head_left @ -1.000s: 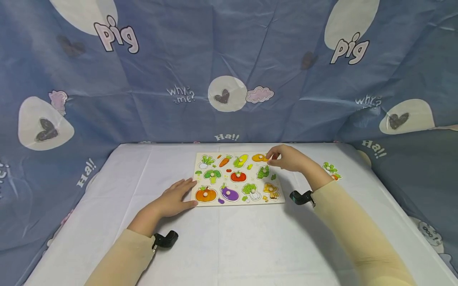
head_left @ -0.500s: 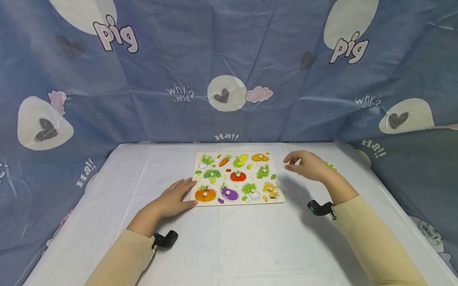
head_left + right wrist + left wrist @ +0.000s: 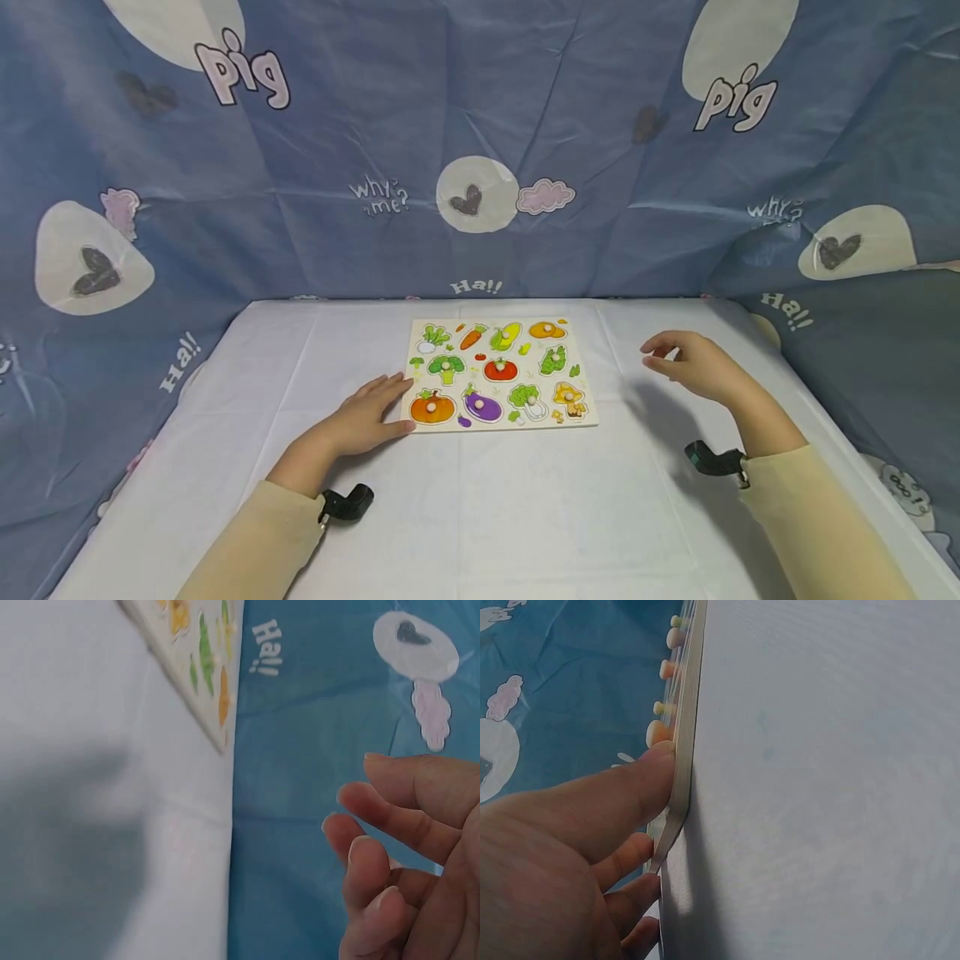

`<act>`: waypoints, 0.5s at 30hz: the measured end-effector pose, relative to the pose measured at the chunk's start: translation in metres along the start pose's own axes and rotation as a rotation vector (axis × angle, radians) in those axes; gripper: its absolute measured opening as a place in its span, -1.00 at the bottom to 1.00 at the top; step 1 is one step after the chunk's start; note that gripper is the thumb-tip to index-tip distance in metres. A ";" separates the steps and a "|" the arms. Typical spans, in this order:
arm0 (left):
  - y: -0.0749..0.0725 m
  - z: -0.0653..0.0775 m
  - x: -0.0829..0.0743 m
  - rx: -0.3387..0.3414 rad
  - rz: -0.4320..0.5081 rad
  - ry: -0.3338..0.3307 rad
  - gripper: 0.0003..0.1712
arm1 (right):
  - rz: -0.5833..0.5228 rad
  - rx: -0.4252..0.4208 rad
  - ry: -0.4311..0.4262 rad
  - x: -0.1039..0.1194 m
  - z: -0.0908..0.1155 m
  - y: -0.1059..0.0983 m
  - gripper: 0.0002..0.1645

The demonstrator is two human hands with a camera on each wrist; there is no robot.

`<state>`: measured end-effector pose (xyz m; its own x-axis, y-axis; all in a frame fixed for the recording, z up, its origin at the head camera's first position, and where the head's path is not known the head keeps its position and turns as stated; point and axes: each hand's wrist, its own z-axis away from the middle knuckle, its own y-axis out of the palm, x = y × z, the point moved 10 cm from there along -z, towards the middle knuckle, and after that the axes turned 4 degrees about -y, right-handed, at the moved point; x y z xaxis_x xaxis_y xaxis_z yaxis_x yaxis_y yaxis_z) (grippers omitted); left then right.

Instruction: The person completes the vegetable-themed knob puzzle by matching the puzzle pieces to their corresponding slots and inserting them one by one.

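The left hand lies flat on the white table. Its fingers are straight and loose, not gripping. The thumb presses on the near left edge of the puzzle board, and the other fingertips lie along the board's left side. The board sits just past those fingertips, stretching away to the right, with its veggie pieces and little white knobs on top. The pumpkin piece is the one closest to the thumb.

Well to the right of the board, the right hand floats above the table. Its fingers are softly bent and hold nothing. I cannot see a loose piece near it from here; the hand may be hiding one.

What could go wrong? I think the board could slide or spin if the left thumb pushes too hard, since only that one hand steadies it. A bump could also shake the pieces out of their holes. The right hand might knock a knob when it comes near.
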<state>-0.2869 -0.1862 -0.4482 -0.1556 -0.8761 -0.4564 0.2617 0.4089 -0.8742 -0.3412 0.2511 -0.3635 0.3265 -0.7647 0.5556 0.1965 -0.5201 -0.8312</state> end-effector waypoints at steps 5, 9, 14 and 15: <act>0.000 0.001 -0.001 0.001 0.004 0.005 -0.10 | -0.029 -0.014 0.023 -0.017 0.012 -0.006 -0.60; -0.001 0.001 -0.002 -0.002 0.005 0.005 -0.11 | -0.052 -0.021 0.034 -0.031 0.020 -0.009 -0.57; -0.001 0.002 -0.002 0.000 0.001 0.000 -0.11 | -0.053 -0.035 0.053 -0.051 0.026 -0.013 -0.57; -0.001 0.002 -0.002 0.001 0.001 0.000 -0.11 | -0.048 -0.041 0.057 -0.055 0.027 -0.014 -0.57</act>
<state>-0.2853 -0.1855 -0.4464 -0.1555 -0.8755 -0.4574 0.2625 0.4098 -0.8736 -0.3366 0.3109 -0.3826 0.2645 -0.7583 0.5958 0.1721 -0.5708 -0.8028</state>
